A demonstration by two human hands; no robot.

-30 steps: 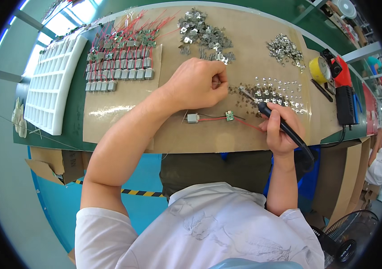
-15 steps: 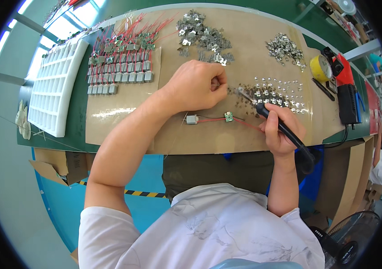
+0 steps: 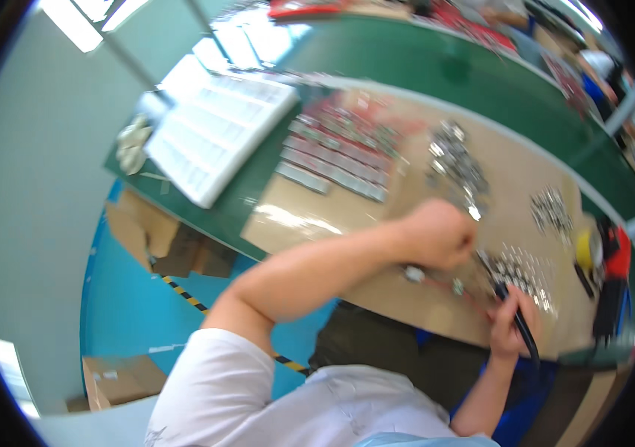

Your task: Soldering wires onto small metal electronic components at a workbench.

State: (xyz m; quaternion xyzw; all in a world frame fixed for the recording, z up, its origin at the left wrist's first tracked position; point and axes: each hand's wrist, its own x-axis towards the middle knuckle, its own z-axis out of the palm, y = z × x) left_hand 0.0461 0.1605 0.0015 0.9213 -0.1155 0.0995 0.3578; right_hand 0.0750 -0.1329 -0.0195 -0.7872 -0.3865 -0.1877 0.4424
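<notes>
My left hand (image 3: 440, 232) is a fist over the brown board sheet; whatever its fingers hold is hidden. In my right hand (image 3: 509, 322) is a soldering iron (image 3: 526, 335), its black handle sloping down to the right and its tip pointing up-left, close to the left fist. Just below the left hand lies a small grey motor (image 3: 413, 274). Red wire links it to a little green circuit board (image 3: 457, 286), and more red wire runs to the right hand. Beside the iron, small shiny metal pieces (image 3: 524, 274) lie in rows. Motion blurs the whole view.
Rows of wired motors (image 3: 340, 167) lie left on the brown sheet (image 3: 295, 231), near a white compartment tray (image 3: 217, 130). Metal pieces form a pile (image 3: 455, 167) and a smaller pile (image 3: 552, 208). Yellow tape (image 3: 589, 248) and a red object (image 3: 615, 253) are at right.
The view has swung left and tilted, so the table appears slanted and shifted rightward. Both hands keep their grips, the iron still by the left fist; motor and circuit board still lie below it.
</notes>
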